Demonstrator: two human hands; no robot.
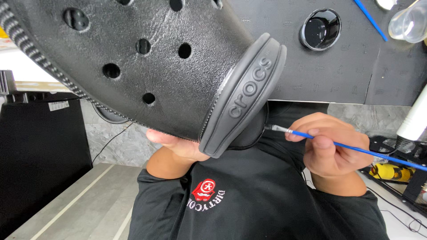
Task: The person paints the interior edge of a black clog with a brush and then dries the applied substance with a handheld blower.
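The clog [147, 62] fills the upper left of the view: black, with a pebbled, faintly shiny upper pierced by round holes, a thick matte heel strap [244, 95] folded across its right end, and a grey-flecked edge running down its left side. It is tilted, with the strap end lower and toward the middle of the picture.

The left hand [178, 149] is under the clog, holding it up from below; only a thumb or finger edge and the wrist show, so how far that grip is closed cannot be told. The right hand [331, 144] is curled tight round a thin blue brush [356, 149] (pinched between thumb and fingers), with the handle running off to the right. The brush's metal ferrule and tip point left and reach the dark inner side of the clog just behind the strap.

Farther off lies a black counter [338, 66] with a round dish of black paint [320, 29], a second blue brush [369, 18] and a clear plastic cup [409, 22].
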